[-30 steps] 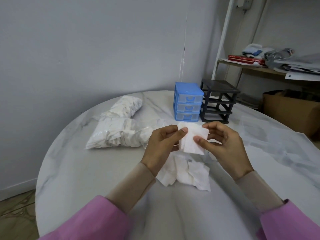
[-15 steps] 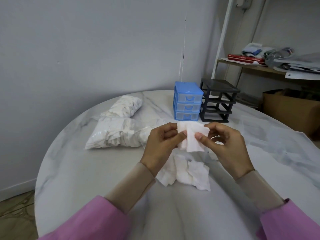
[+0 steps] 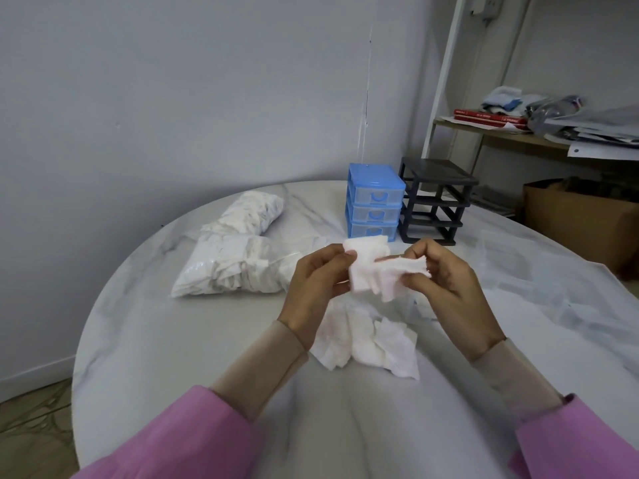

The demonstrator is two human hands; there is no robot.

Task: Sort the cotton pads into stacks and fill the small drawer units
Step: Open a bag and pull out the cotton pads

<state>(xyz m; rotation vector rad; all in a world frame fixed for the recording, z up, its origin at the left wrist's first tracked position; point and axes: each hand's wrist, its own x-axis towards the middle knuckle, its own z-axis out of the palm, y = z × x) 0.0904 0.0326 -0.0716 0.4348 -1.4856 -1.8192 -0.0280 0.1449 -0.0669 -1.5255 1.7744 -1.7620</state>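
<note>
Above the round marble table (image 3: 173, 340), my left hand (image 3: 316, 288) pinches a small stack of white cotton pads (image 3: 366, 264) by its left edge. My right hand (image 3: 446, 288) pinches one pad (image 3: 404, 271) at the stack's right side and holds it partly pulled away. A loose heap of pads (image 3: 366, 344) lies on the table just below my hands. The blue three-drawer unit (image 3: 375, 209) stands behind them with its drawers closed. Beside it on the right stands a black drawer frame (image 3: 435, 202) with no drawers in it.
Two clear plastic bags of cotton pads (image 3: 235, 267) (image 3: 252, 212) lie on the table's left half. Clear plastic sheeting (image 3: 539, 278) covers the table's right side. Off the table to the right are a cluttered shelf (image 3: 518, 133) and a cardboard box (image 3: 581, 216).
The stack has risen slightly, and my right hand has drawn one pad out to the right, away from the stack held by my left hand.
</note>
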